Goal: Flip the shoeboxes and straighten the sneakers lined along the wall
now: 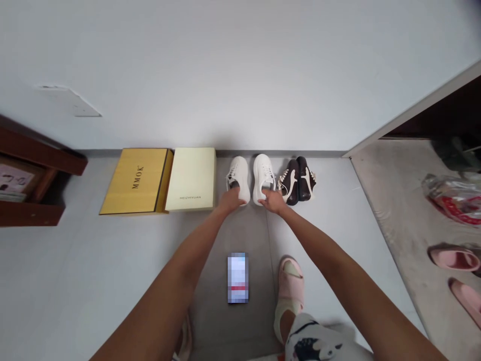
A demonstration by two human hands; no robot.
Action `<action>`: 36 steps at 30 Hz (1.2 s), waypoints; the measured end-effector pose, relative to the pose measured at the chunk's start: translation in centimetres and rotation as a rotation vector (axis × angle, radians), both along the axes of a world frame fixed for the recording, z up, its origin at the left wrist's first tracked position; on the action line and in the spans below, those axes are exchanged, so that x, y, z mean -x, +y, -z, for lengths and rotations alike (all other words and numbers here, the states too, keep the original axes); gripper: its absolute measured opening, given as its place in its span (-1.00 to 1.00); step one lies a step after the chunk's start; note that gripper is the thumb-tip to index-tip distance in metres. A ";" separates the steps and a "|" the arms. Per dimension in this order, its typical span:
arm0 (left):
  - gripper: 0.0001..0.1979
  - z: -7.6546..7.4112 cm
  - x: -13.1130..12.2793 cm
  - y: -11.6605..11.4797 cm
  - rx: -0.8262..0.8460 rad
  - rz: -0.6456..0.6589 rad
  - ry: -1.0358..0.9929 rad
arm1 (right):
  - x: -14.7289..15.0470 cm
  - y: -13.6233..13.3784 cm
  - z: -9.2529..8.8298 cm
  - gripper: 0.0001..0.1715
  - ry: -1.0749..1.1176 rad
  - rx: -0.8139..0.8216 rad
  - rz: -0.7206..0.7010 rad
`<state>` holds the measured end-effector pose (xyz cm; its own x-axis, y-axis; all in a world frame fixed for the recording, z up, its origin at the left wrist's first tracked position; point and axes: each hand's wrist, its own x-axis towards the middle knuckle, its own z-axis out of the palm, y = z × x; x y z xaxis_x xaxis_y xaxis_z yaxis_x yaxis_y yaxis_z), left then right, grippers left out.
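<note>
Two white sneakers stand side by side on the floor near the wall, toes toward it. My left hand [232, 200] grips the heel of the left white sneaker [241, 173], fingers inside the opening. At the heel of the right white sneaker [262, 169], my right hand [272, 200] is closed the same way, with the thumb on the rim. Just right of it sits a pair of dark brown shoes [307, 183] with cream laces and trim, partly behind my right hand. To the left of my left hand lies a pale cream shoebox [191, 175].
A yellow shoebox [137, 180] lies beside the cream one. Between my arms a phone [238, 278] rests on the floor, near my slippered foot [291, 283]. Wooden furniture [33, 213] stands at left. Beyond a door frame at right are pink slippers [454, 258] and a plastic bag [454, 198].
</note>
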<state>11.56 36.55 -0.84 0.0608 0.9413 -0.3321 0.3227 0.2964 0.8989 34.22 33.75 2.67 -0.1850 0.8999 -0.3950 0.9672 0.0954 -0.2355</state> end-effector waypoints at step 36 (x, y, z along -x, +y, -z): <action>-0.70 -1.4 -1.9 -0.4 -0.146 0.448 0.884 | 6.3 2.4 0.5 -0.61 -0.145 0.052 -0.118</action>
